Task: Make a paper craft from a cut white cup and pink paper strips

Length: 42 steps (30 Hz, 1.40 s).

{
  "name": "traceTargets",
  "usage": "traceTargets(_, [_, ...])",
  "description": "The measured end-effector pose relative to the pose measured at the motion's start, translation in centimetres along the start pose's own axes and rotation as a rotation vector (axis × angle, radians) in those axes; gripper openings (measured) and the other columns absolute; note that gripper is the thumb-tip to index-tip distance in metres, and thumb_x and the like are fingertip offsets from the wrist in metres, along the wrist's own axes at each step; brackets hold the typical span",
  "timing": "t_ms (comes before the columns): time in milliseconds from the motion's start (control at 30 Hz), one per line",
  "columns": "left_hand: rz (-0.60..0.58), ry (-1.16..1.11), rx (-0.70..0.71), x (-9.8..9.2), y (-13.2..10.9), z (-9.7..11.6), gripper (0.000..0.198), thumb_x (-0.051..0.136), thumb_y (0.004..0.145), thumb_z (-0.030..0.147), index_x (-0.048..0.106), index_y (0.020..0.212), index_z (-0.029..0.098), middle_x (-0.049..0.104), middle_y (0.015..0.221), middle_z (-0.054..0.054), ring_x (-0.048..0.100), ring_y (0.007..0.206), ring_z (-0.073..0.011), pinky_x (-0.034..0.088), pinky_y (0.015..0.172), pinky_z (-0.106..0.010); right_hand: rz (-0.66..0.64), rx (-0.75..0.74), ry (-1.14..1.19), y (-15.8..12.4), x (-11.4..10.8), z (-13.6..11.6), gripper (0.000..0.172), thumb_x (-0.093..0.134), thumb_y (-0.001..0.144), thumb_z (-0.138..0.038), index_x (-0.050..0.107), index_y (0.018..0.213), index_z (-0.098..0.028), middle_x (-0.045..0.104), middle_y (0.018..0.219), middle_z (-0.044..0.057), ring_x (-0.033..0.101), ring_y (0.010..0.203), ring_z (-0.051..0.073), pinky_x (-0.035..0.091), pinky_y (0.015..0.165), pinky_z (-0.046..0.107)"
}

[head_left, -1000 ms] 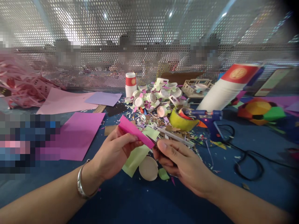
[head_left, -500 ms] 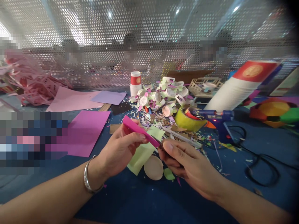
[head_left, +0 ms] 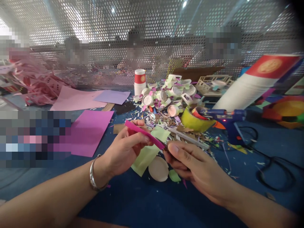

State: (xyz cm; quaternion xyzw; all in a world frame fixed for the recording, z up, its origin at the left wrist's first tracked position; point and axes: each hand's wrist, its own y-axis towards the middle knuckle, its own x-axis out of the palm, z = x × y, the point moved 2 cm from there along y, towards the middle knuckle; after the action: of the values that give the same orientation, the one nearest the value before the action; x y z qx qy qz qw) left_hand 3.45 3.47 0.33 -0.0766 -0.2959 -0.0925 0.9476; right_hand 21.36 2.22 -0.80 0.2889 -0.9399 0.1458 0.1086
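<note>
Left hand [head_left: 122,152]: pinching a pink strip [head_left: 135,127], thumb on top; silver bracelet [head_left: 92,175] at the wrist. Right hand [head_left: 193,161]: gripped round scissors [head_left: 163,143], mostly hidden by the fingers, a dark blade meeting the strip's near end.

Pink strip: raised between the hands; long axis slanting, far end up and left above the left fingers, near end down and right at the right fingertips.

Below and between the hands: green paper [head_left: 144,160], a pale disc [head_left: 158,169], a green scrap [head_left: 174,176] beside the right fingers.

Left of the left hand: magenta sheet [head_left: 92,133], flat.

Beyond the hands: paper scraps; a heap of cup pieces [head_left: 176,91]; a small upright cup stack [head_left: 139,84].

Beyond the right hand: yellow bowl [head_left: 196,123]; blue glue gun [head_left: 234,129], nozzle over the bowl; a tall cup stack [head_left: 247,85], leaning right.
</note>
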Motion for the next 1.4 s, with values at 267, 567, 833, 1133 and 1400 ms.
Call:
traceTargets(267, [0.016,-0.004,-0.013,0.00,0.09,0.00,0.021,0.066,0.074,0.003,0.062,0.087,0.019,0.064,0.067,0.003,0.059,0.066,-0.0103,0.049,0.070,-0.022,0.036,0.009,-0.007,0.04,0.06,0.11,0.040,0.059,0.092,-0.051,0.054,0.071,-0.017,0.027,0.061,-0.006,0.015,0.052,0.007,0.010,0.043,0.022])
traceTargets(567, [0.011,0.035,0.003,-0.21,0.02,0.04,0.029,0.069,0.076,0.004,0.059,0.097,0.022,0.066,0.070,0.003,0.061,0.069,-0.0114,0.049,0.073,-0.025,0.032,0.026,-0.002,0.05,-0.06,0.03,0.042,0.057,0.093,-0.052,0.053,0.070,-0.017,0.023,0.059,-0.007,0.014,0.051,0.007,0.010,0.043,0.022])
traceTargets(833, [0.021,0.047,0.004,-0.35,-0.10,-0.06,0.030,0.073,0.075,0.006,0.060,0.097,0.021,0.068,0.069,0.003,0.063,0.068,-0.0116,0.049,0.074,-0.024,0.033,0.031,0.051,0.07,0.02,-0.03,0.043,0.058,0.093,-0.051,0.052,0.069,-0.016,0.021,0.058,-0.008,0.013,0.049,0.006,0.008,0.042,0.020])
traceTargets(1133, [0.006,0.094,0.053,-0.30,0.01,-0.08,0.031,0.076,0.072,0.004,0.061,0.092,0.023,0.065,0.071,0.006,0.063,0.071,-0.0111,0.047,0.073,-0.023,0.016,0.035,0.107,0.04,-0.19,-0.09,0.041,0.057,0.093,-0.049,0.054,0.070,-0.016,0.023,0.058,-0.008,0.014,0.049,0.005,0.008,0.040,0.018])
traceTargets(1400, [0.013,0.139,0.045,-0.16,-0.02,-0.09,0.035,0.079,0.070,0.006,0.060,0.094,0.023,0.068,0.069,0.005,0.065,0.073,-0.0127,0.049,0.076,-0.024,-0.031,0.037,0.100,0.10,-0.15,-0.25,0.044,0.055,0.094,-0.052,0.051,0.069,-0.016,0.020,0.056,-0.009,0.010,0.046,0.004,0.007,0.039,0.018])
